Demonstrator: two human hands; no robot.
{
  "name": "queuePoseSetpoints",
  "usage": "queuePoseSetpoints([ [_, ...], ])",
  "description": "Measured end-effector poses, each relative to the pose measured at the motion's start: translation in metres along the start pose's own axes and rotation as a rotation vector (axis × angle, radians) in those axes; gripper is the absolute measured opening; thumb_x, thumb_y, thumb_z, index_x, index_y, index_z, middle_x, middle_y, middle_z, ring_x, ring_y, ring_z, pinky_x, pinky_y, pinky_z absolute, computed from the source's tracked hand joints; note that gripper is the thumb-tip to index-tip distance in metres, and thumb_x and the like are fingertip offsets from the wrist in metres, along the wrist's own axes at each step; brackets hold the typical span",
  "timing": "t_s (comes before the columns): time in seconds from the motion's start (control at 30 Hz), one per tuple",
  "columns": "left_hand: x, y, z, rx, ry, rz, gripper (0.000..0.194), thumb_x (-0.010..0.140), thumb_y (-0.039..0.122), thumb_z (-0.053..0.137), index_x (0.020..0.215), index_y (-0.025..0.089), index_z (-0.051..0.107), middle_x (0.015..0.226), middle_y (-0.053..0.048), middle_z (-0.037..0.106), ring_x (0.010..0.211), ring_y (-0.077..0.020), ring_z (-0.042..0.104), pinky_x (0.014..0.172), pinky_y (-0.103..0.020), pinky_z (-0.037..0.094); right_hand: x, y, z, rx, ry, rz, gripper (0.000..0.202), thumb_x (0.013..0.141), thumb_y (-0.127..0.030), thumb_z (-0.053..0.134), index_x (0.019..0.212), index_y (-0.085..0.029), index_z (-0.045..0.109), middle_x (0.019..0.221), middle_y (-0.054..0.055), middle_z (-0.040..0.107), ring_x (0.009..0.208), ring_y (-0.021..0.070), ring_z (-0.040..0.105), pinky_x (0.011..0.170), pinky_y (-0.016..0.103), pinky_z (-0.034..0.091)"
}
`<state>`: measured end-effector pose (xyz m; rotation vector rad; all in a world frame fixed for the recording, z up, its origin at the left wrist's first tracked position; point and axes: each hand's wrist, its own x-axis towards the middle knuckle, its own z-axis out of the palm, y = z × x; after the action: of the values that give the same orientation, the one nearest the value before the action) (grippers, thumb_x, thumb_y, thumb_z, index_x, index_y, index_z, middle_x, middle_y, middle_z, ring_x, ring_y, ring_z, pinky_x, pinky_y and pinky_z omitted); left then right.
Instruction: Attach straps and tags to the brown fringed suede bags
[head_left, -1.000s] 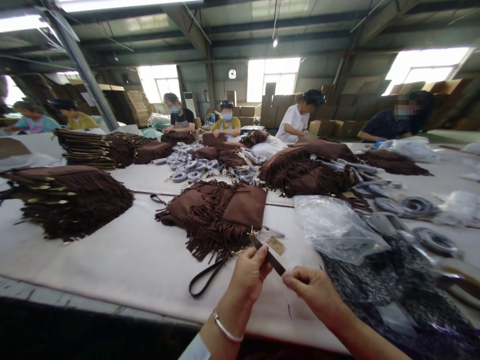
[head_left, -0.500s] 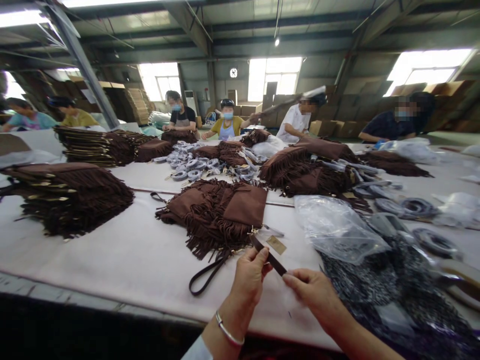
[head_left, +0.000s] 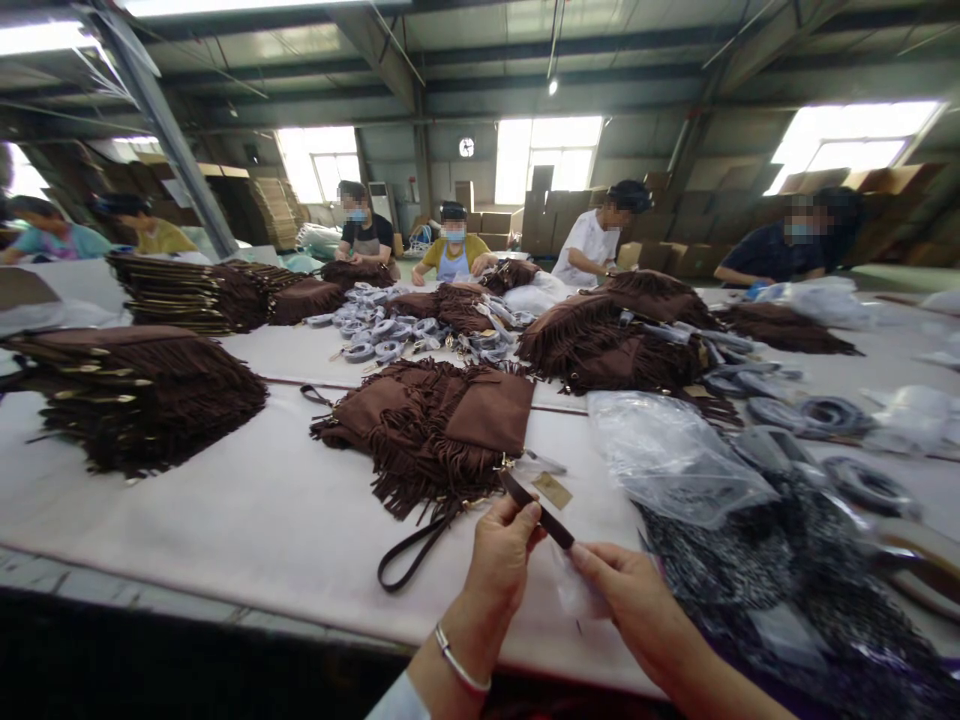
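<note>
Your left hand (head_left: 504, 558) pinches thumb to fingers, braceleted wrist below. Your right hand (head_left: 622, 590) seems pinched too, angled inward.

Fringed bags (head_left: 487, 412): chocolate brown; gold-toned zipper edges (head_left: 112, 405). Flat strap (head_left: 553, 527): darker brown. Hang tag (head_left: 553, 490): tan. Tabletop (head_left: 225, 530): off-white, faintly pinkish. Wrapped coils (head_left: 358, 353): grey. Fabric under plastic (head_left: 712, 565): mottled black and pale grey. Bangle (head_left: 454, 656): silver.

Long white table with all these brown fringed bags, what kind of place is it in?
Probably a bag factory or packing workshop: stacked brown fringed bags, masked co-workers along the long white table, and brown cardboard boxes behind.
</note>
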<state>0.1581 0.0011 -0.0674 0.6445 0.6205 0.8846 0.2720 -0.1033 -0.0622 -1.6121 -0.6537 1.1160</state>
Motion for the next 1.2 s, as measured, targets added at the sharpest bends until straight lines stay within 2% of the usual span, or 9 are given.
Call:
queuePoseSetpoints([
  [0.1,-0.003,-0.001,-0.005,0.071,-0.070,-0.044,0.030,0.067,0.027,0.081,0.094,0.017,0.073,0.096,-0.007,0.072,0.085,-0.0174,0.063,0.077,-0.028,0.049,-0.001,0.002,-0.002,0.047,-0.015,0.007,0.047,0.072,-0.057,0.070,0.085,-0.013,0.076,0.070,0.003,0.067,0.062,0.0148,0.051,0.055,0.024,0.038],
  [0.23,-0.006,-0.001,-0.009,0.220,-0.098,-0.095,0.035,0.066,0.029,0.081,0.098,0.016,0.072,0.094,-0.008,0.072,0.080,-0.0171,0.062,0.072,-0.027,0.047,0.000,0.004,-0.004,0.018,-0.008,-0.005,0.046,0.072,-0.058,0.069,0.083,-0.013,0.076,0.072,0.004,0.069,0.066,0.0172,0.055,0.061,0.027,0.041],
  [0.33,-0.007,0.000,-0.007,0.238,-0.102,-0.028,0.033,0.066,0.027,0.080,0.095,0.014,0.072,0.091,-0.010,0.072,0.078,-0.0180,0.063,0.072,-0.027,0.047,-0.001,0.003,-0.004,0.019,-0.030,-0.013,0.044,0.072,-0.055,0.071,0.084,-0.014,0.076,0.070,0.003,0.069,0.065,0.0168,0.055,0.061,0.027,0.041],
  [0.47,-0.008,0.004,-0.004,0.323,-0.126,0.131,0.028,0.072,0.023,0.075,0.098,0.014,0.072,0.098,-0.011,0.073,0.090,-0.0227,0.065,0.085,-0.032,0.049,-0.007,-0.003,-0.003,0.155,-0.084,0.028,0.038,0.065,-0.048,0.078,0.082,-0.014,0.077,0.072,0.005,0.071,0.067,0.0175,0.059,0.063,0.026,0.044],
  [0.57,-0.010,0.006,-0.004,0.391,-0.128,0.192,0.025,0.075,0.021,0.071,0.099,0.014,0.071,0.097,-0.011,0.073,0.093,-0.0244,0.065,0.088,-0.035,0.049,-0.011,-0.006,-0.002,0.212,-0.034,0.078,0.037,0.060,-0.044,0.081,0.085,-0.016,0.078,0.074,0.005,0.073,0.068,0.0184,0.061,0.063,0.027,0.046],
  [0.7,-0.013,0.006,-0.003,0.402,-0.114,0.213,0.021,0.075,0.021,0.071,0.094,0.014,0.072,0.093,-0.010,0.073,0.090,-0.0246,0.066,0.085,-0.034,0.049,-0.010,-0.002,-0.001,0.212,0.002,0.097,0.040,0.058,-0.048,0.081,0.081,-0.016,0.078,0.073,0.006,0.073,0.063,0.0177,0.061,0.058,0.026,0.045],
  [0.83,-0.014,0.005,0.001,0.399,-0.126,0.225,0.021,0.074,0.024,0.073,0.093,0.015,0.072,0.094,-0.010,0.073,0.090,-0.0248,0.066,0.085,-0.034,0.049,-0.007,0.002,0.000,0.276,-0.029,0.105,0.044,0.059,-0.052,0.081,0.081,-0.014,0.077,0.070,0.006,0.072,0.064,0.0181,0.061,0.061,0.027,0.046],
  [1.03,-0.014,0.002,-0.001,0.456,-0.146,0.231,0.017,0.077,0.024,0.070,0.092,0.015,0.071,0.090,-0.008,0.073,0.087,-0.0230,0.065,0.082,-0.032,0.049,-0.008,0.002,-0.002,0.320,-0.095,0.085,0.039,0.064,-0.047,0.080,0.083,-0.014,0.076,0.068,0.004,0.070,0.065,0.0168,0.059,0.062,0.026,0.045],
  [1.2,-0.018,0.004,0.000,0.457,-0.138,0.202,0.014,0.076,0.022,0.070,0.088,0.015,0.070,0.088,-0.007,0.073,0.083,-0.0209,0.065,0.079,-0.029,0.049,-0.008,0.003,-0.003,0.177,-0.006,0.038,0.036,0.064,-0.046,0.080,0.082,-0.015,0.075,0.068,0.002,0.069,0.062,0.0143,0.055,0.057,0.024,0.040],
])
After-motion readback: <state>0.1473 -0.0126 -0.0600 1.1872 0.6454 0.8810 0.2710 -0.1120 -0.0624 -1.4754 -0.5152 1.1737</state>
